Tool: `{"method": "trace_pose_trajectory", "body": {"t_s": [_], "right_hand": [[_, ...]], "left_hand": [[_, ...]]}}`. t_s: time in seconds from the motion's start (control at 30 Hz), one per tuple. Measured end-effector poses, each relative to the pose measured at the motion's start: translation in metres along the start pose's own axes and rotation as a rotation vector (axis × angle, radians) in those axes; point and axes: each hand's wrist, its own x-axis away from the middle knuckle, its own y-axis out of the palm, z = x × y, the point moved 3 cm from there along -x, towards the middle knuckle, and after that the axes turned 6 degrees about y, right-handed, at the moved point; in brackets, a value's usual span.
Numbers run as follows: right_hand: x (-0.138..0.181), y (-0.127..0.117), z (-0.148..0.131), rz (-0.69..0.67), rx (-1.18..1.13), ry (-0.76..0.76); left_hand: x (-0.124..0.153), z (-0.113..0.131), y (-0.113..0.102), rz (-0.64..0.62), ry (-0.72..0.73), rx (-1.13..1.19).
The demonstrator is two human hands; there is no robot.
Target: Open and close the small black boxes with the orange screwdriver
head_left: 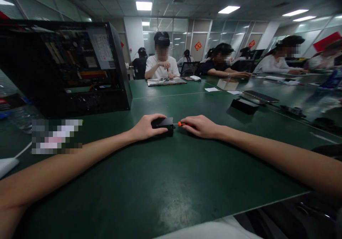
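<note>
My left hand (147,127) is closed around a small black box-shaped part (166,123), thumb and fingers on opposite sides of it. Its right end faces my other hand, just above the green table (160,174). In my right hand (203,126) is a screwdriver (180,124) with an orange-and-black handle, gripped between thumb and fingers. The thin shaft points left and reaches the end of the black part. Whether the tip sits in a screw is too small to tell.
An open black computer case (117,67) stands at the left, beside a plastic bottle (20,114). To the right lie a black box (243,106), a flat dark device (260,96) and a cardboard box (227,84). Across the table a person in a white shirt (176,66) works; others sit farther right.
</note>
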Motion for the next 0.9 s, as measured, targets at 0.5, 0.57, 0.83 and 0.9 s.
{"method": "trace_pose_trajectory", "body": {"t_s": [0.5,0.57,0.83,0.9], "right_hand": [[0.003,-0.002,-0.007,0.138,-0.048,0.018],[0.003,-0.004,-0.008,0.185,-0.004,0.008],[-0.010,0.003,-0.019,0.207,-0.020,0.069],[-0.012,0.004,-0.018,0.172,-0.155,0.082]], "left_hand": [[0.005,-0.002,-0.005,0.121,0.001,0.147],[0.004,-0.004,-0.006,0.089,-0.005,0.161],[0.003,-0.002,-0.009,0.037,-0.030,0.136],[0.005,0.003,-0.009,0.080,0.015,0.124]]}}
